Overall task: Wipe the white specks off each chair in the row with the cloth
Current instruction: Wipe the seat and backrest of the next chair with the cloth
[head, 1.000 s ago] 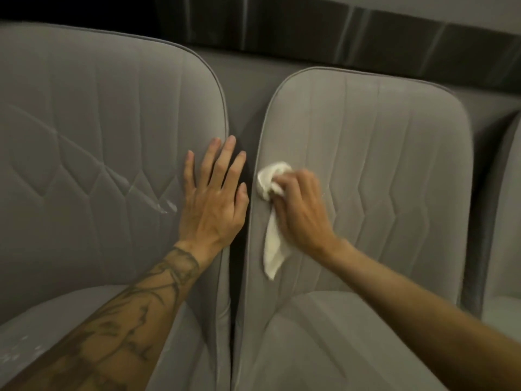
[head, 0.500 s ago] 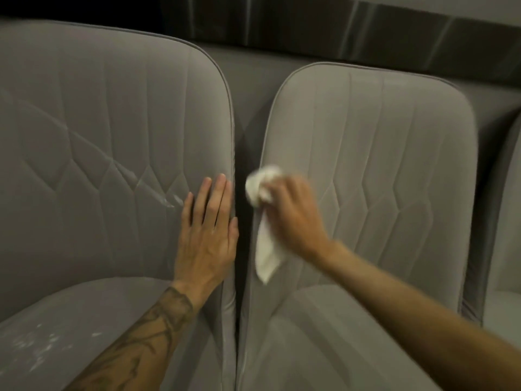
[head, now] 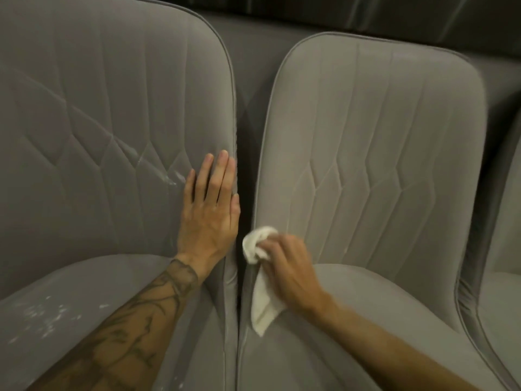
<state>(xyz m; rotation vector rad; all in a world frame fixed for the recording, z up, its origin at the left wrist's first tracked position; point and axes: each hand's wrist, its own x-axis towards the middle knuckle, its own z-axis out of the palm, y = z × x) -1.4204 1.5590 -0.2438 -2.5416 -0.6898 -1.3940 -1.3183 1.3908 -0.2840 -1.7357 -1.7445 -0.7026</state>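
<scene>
Left hand point(head: 208, 221) flat on speckled chair point(head: 84, 108) (fingers point(head: 217, 179) straight); right hand point(head: 290, 266) with fingers tight around cloth point(head: 263, 303).

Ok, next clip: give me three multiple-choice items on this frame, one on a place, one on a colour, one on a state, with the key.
1. Where do the white specks lie?
A) on the left chair
B) on the floor
C) on the wall behind

2. What colour is the cloth?
A) blue
B) white
C) red

3. How is the left hand?
A) flat, fingers straight, on the left chair's backrest
B) curled into a fist in the air
C) gripping the cloth

Key: 1 A, specks dot its seat and streak its backrest; 2 B, it shows white in the right hand; 3 A, straight fingers lie against the backrest.
</scene>
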